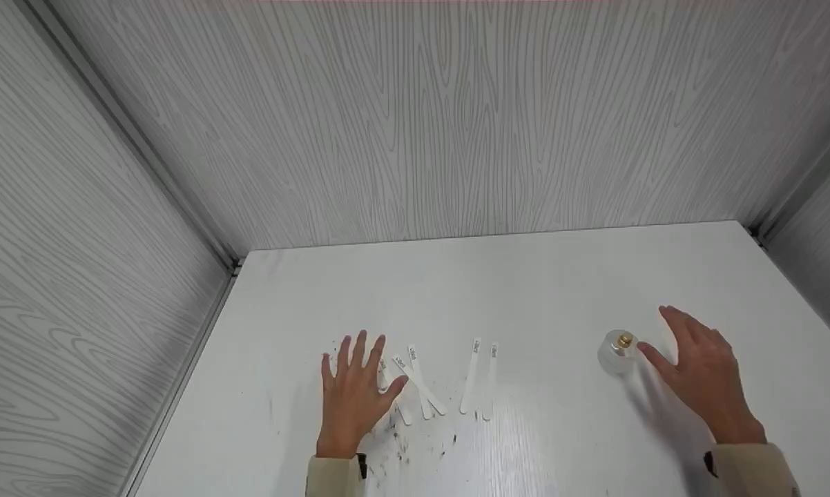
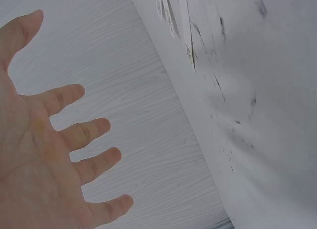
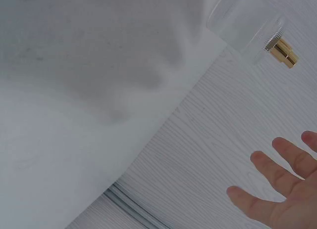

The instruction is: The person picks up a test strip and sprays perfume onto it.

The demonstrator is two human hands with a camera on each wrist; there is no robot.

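White strips (image 1: 422, 388), each printed at the end nearer the bench's far edge, lie between my hands. One slants across its neighbour, another lies just beside them, partly hidden by my left thumb, and two more lie apart on the side toward the right edge of the bench (image 1: 553, 290). Dark specks (image 1: 454, 439) are scattered on the surface around my left wrist and on my side of the strips.

The clear bottle (image 1: 610, 359) stands upright toward the right edge, well short of the far right corner, its gold cap (image 1: 624, 339) on top. I judge this to be a moment of reaching, with nothing taken up yet. My right hand (image 1: 706, 376) frames the bottle's right side, thumb and fingers held wide apart; the thumb tip comes right beside it in the head view, though I cannot tell whether it touches. My left hand (image 1: 349, 404), palm down, has all five fingers spread, raised above the surface by the left wrist view, and it holds nothing.

Taking the bottle would, I think, call for moving my right hand in and bringing thumb and fingers together around its body below the cap; lifting a strip would ask my left for a fine fingertip pinch.
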